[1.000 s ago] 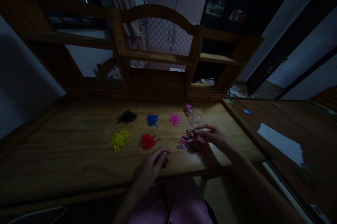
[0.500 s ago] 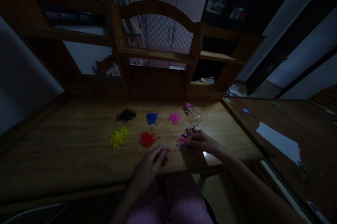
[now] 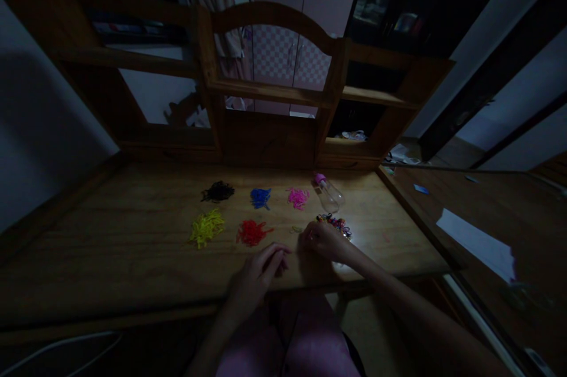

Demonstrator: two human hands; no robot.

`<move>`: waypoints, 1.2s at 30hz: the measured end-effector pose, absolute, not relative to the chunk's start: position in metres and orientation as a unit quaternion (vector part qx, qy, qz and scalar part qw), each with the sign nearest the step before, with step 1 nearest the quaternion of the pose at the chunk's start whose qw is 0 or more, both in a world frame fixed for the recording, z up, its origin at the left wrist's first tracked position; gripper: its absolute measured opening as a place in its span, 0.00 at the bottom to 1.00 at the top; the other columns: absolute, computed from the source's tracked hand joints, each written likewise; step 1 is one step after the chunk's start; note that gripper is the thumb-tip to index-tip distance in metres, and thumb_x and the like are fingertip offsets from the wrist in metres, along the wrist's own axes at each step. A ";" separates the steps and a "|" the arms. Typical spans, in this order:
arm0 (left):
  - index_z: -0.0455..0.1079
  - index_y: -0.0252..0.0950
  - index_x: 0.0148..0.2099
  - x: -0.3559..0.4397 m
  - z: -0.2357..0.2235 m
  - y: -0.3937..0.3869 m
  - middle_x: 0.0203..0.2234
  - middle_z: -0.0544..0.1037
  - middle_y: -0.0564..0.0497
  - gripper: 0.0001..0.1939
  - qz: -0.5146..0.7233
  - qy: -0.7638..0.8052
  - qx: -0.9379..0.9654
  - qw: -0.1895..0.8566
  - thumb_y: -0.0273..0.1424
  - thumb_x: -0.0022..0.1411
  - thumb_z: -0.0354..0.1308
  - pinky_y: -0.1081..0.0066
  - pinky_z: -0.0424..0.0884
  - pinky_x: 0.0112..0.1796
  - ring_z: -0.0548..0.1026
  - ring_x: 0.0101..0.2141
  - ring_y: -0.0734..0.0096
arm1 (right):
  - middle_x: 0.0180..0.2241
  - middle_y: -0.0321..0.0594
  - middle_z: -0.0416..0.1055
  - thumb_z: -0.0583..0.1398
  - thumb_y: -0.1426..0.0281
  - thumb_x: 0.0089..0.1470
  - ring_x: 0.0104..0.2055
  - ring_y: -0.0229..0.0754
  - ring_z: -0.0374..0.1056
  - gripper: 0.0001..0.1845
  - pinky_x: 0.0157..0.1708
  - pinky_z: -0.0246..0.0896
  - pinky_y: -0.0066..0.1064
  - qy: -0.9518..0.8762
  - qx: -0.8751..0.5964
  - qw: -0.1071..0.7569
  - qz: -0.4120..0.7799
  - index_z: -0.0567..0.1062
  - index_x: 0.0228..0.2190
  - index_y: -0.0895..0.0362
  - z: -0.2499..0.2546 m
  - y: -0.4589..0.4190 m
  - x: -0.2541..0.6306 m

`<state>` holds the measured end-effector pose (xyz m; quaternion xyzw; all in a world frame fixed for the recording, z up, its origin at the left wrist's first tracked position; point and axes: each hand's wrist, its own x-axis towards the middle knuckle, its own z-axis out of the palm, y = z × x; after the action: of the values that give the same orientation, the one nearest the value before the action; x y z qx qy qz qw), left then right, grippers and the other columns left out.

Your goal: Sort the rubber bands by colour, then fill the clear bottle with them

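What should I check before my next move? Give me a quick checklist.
1. Colours apart: ok; yellow pile, red pile, black pile, blue pile and pink pile lie separately.
2. Right hand near the mixed pile: ok; it partly covers it.
3. Right hand's grip: cannot tell; too dark.
4. Left hand holding nothing: cannot tell; fingers curled.
5. Bottle apart from both hands: ok.

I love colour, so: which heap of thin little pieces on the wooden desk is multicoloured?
The multicoloured heap partly hidden behind the right hand; the black, blue, pink, yellow and red heaps each show one colour.
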<state>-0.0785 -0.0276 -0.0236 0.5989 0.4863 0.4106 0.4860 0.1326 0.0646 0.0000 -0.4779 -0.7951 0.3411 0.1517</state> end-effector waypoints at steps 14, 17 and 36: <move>0.70 0.39 0.46 -0.079 -0.022 -0.028 0.29 0.74 0.52 0.16 0.404 0.491 0.604 0.480 0.41 0.69 0.45 0.72 0.67 0.35 0.73 0.31 0.69 | 0.30 0.40 0.74 0.67 0.67 0.44 0.31 0.37 0.70 0.14 0.33 0.63 0.27 -0.457 -0.399 0.317 0.729 0.70 0.32 0.58 0.019 0.079 0.147; 0.70 0.39 0.46 -0.079 -0.025 -0.027 0.30 0.75 0.51 0.16 0.406 0.493 0.601 0.480 0.41 0.69 0.45 0.72 0.67 0.35 0.73 0.31 0.69 | 0.27 0.38 0.72 0.65 0.71 0.43 0.29 0.36 0.68 0.14 0.30 0.61 0.25 -0.459 -0.406 0.330 0.718 0.73 0.35 0.58 0.011 0.087 0.144; 0.70 0.38 0.45 -0.078 -0.023 -0.027 0.29 0.75 0.51 0.16 0.412 0.487 0.600 0.483 0.40 0.68 0.45 0.72 0.67 0.34 0.73 0.31 0.69 | 0.22 0.36 0.71 0.67 0.60 0.43 0.23 0.34 0.60 0.15 0.24 0.50 0.25 -0.784 -0.488 0.171 0.344 0.81 0.30 0.60 0.005 0.100 0.135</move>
<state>-0.0785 -0.0272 -0.0230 0.6003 0.4868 0.4116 0.4831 0.1345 0.1004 0.0047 -0.4879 -0.7838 0.3438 0.1714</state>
